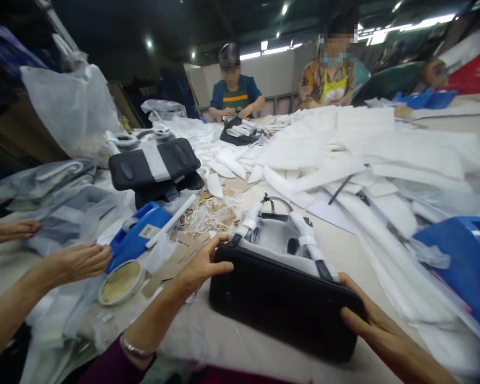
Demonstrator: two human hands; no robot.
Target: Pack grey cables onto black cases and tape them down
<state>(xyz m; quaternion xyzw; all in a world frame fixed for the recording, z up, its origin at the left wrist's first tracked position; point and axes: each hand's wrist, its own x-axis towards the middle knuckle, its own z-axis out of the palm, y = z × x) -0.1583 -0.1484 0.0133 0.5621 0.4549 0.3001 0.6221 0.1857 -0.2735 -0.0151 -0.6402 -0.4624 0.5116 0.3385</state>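
A black bag [280, 298] lies tilted on the table with its broad dark base facing me. Its handles [310, 242] are wrapped in white padding and point away from me. My left hand [204, 264] grips the bag's left end, thumb on the dark face and fingers over the top edge. At the right end my right hand [364, 314] holds the corner, its thumb on the same face. Both hands are closed on the bag.
Another person's hands [78, 261] are at the left, near a plastic-wrapped item [74, 213]. A blue bin [138, 234], a tape roll [121, 282], strings [208, 213], stacked black bags [156, 162] and white foam sheets [328, 144] surround the bag. Two people work across the table.
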